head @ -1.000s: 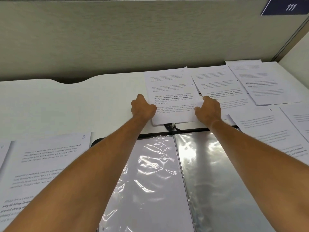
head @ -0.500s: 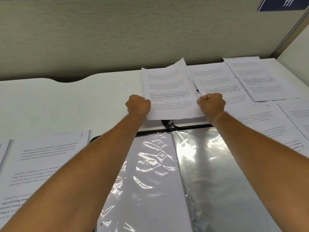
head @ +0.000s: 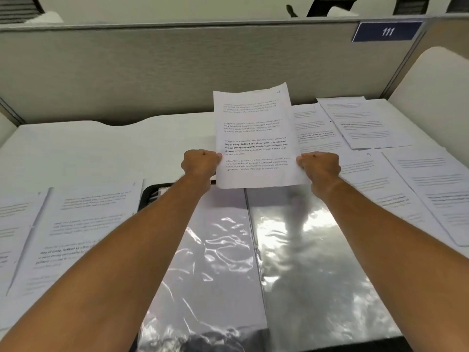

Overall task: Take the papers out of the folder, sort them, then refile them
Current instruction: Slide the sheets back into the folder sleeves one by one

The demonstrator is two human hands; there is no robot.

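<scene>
A printed sheet of paper [head: 253,128] is held up off the desk, tilted toward me, above the far end of the open folder [head: 253,250] with its shiny clear sleeves. My left hand [head: 201,163] grips the sheet's lower left edge. My right hand [head: 320,165] grips its lower right edge. A handwritten number sits in the sheet's top right corner. The folder lies flat in front of me, between my forearms.
Several printed sheets [head: 365,123] lie spread over the desk's right side, more sheets [head: 76,224] lie at the left. A grey partition wall [head: 177,72] with a blue 111 sign [head: 387,31] closes the back. Bare white desk [head: 101,148] shows far left.
Both hands closed on the sheet that lay on the desk behind the folder and lifted it up toward me. The camera tilted upward.
</scene>
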